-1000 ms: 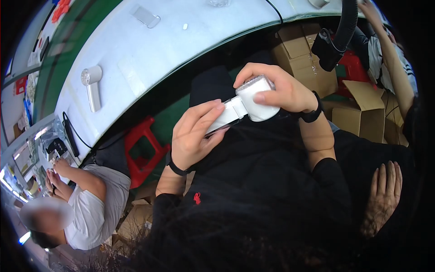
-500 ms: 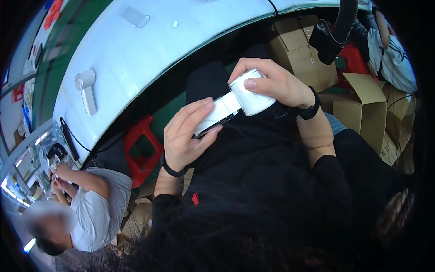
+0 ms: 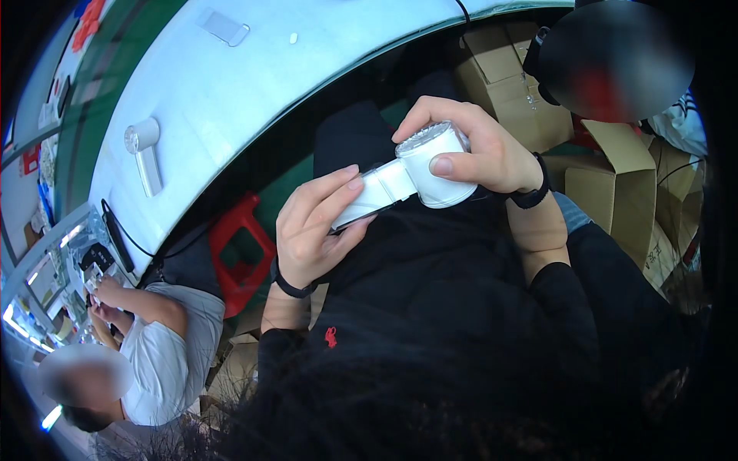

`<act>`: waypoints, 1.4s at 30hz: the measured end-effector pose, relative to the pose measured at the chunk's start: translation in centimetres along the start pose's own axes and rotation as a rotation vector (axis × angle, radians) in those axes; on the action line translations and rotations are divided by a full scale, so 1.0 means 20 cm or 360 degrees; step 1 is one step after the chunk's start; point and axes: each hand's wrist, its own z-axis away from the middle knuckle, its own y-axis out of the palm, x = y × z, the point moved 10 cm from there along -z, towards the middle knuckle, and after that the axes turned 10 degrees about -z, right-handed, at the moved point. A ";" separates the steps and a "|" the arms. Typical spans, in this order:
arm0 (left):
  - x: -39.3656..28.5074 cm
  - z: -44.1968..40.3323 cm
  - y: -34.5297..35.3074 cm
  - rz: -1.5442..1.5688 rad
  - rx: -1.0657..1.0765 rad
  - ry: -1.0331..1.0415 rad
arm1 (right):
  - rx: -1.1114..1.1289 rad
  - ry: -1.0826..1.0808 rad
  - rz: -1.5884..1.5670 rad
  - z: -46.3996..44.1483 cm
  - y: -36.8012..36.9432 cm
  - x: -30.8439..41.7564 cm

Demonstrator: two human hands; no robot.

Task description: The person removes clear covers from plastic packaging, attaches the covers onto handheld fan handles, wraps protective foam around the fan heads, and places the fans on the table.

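A white device (image 3: pixel 440 170) with a round head and a straight handle is held over my lap. My left hand (image 3: pixel 319 223) is wrapped round the lower end of its handle, where a dark, shiny edge shows underneath. The round head lies in my right hand (image 3: pixel 483 150), the thumb on its white side and the fingers around the ridged, clear-looking rim. Another device of similar shape (image 3: pixel 146 154) lies on the white table to the left, touched by neither hand.
The curved white table (image 3: pixel 223 100) bears a clear flat piece (image 3: pixel 224 28) and a small white piece (image 3: pixel 294 38). A person in white (image 3: pixel 161 346) sits at left by a red stool (image 3: pixel 240 246). Cardboard boxes (image 3: pixel 615 192) stand at right, near a black hose fitting (image 3: pixel 536 65).
The device's head has tilted so its ridged rim shows more than half a second ago. Both hands keep their hold. At right, a co-worker's hand has gone from view and a blurred head has appeared.
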 end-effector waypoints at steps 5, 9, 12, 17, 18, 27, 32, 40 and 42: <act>-0.01 -0.01 0.00 -0.0024 0.0009 0.0020 | 0.0029 -0.0129 -0.0080 0.01 0.00 0.02; -0.01 0.00 0.00 -0.0025 0.0005 0.0037 | 0.0040 -0.0162 -0.0074 0.01 0.00 0.02; -0.01 0.00 0.00 -0.0046 0.0019 0.0048 | 0.0058 -0.0177 -0.0058 0.02 0.00 0.04; 0.01 -0.01 -0.02 -0.0117 -0.0021 0.0097 | -0.0093 -0.0205 -0.0187 0.12 -0.14 0.10; 0.01 -0.01 -0.03 -0.0137 -0.0037 0.0064 | -0.0164 -0.0248 -0.0211 0.19 -0.21 0.14; 0.24 -0.28 -0.04 -0.0108 -0.0086 -0.0144 | -0.1267 -0.1503 -0.0926 1.11 -1.09 0.50; 0.49 -0.48 0.08 -0.0058 -0.0036 -0.0187 | -0.1494 -0.1473 -0.1180 1.17 -1.76 0.26; 0.89 -0.46 0.24 0.0454 -0.0195 -0.0663 | -0.2476 -0.1593 0.0647 1.37 -2.01 0.27; 0.92 -0.46 0.23 0.0428 -0.0214 -0.0802 | -0.2437 -0.1639 0.0503 1.35 -2.08 0.26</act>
